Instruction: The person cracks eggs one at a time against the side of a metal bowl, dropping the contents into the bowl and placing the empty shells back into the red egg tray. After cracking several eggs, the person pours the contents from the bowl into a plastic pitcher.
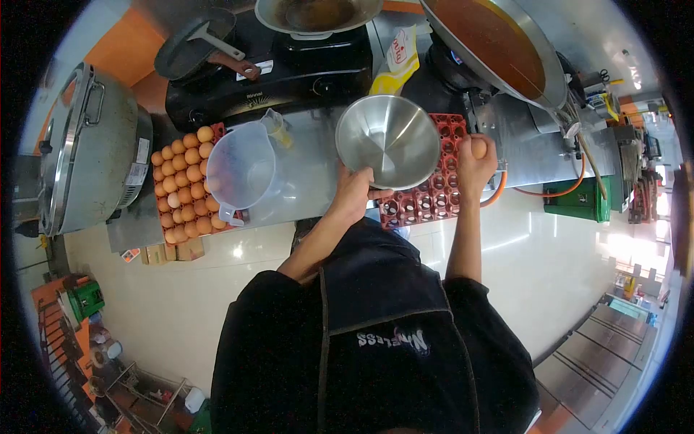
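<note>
Left hand (352, 197): closed on the near rim of the steel bowl (388, 141), thumb inside the lip, fingers under.
Right hand (473, 165): fingers curled around one egg (478, 148), held at the bowl's right rim.
Stock pot (94, 152): big, steel, lid on, far left, well apart from both hands.
Wok (499, 43): top right, tilted, holds an orange-brown liquid; sauce or oil, can't tell from this view.
Stove (246, 94): black two-burner at the back of the counter (303, 184); a second pan (318, 14) is on the right burner, a black frying pan (191, 47) on the left.
Full egg tray (218, 132): brown eggs, left of the bowl, beside the pot.
Steel bowl: empty, tilted toward the camera, held above the red tray.
Plastic jug (242, 170): clear, empty, between full tray and bowl, overlapping the tray's right edge.
Red tray (412, 210): cells empty, at the counter's front edge under the bowl and right hand.
Egg: brown, whole, above the red tray.
</note>
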`<action>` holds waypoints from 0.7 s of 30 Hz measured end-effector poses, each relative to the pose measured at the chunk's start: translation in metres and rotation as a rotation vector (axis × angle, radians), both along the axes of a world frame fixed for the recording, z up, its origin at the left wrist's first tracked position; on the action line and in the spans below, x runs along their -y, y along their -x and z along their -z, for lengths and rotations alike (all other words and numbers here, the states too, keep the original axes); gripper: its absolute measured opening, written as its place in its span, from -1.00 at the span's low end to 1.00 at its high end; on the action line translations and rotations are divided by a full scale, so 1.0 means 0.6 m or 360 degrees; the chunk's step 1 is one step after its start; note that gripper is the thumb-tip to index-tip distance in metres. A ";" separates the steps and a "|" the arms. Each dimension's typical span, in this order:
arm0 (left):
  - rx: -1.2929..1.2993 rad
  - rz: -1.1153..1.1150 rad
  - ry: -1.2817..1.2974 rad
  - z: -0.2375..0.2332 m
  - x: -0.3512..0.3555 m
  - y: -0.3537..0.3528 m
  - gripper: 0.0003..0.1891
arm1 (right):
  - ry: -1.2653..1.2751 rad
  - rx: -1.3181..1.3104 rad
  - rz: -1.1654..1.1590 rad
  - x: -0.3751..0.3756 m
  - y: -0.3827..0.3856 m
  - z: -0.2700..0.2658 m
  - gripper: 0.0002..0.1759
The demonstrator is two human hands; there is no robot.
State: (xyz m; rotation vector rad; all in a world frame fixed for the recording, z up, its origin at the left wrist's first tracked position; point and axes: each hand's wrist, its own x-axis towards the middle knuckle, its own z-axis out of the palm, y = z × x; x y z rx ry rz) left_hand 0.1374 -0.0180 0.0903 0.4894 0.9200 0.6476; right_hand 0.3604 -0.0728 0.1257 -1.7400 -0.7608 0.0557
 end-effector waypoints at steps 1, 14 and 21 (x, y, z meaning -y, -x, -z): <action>0.0002 0.0005 0.0003 0.008 0.001 -0.004 -0.31 | 0.0112 0.0072 -0.0062 -0.004 0.000 -0.015 -0.81; 0.0074 0.0169 -0.0074 0.023 0.032 -0.045 -0.21 | 0.1001 0.0931 -0.1431 -0.070 0.056 0.035 -0.63; 0.0074 0.0170 -0.0105 0.024 0.036 -0.051 -0.23 | 0.1058 0.0949 -0.1314 -0.075 0.057 0.061 -0.64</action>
